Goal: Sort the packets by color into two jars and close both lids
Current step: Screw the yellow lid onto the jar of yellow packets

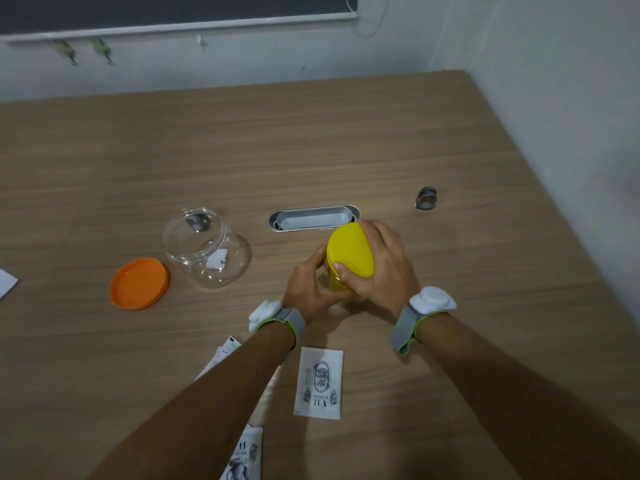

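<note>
Near the middle of the tabletop I have both hands on one jar: my right hand wraps the yellow lid, my left hand clamps the jar body beneath it. I judge the lid stiff, light and rather slick, best held around its rim. To the left, well apart, the second clear jar stands open beside its orange lid. White packets lie nearer me, by my forearms.
</note>
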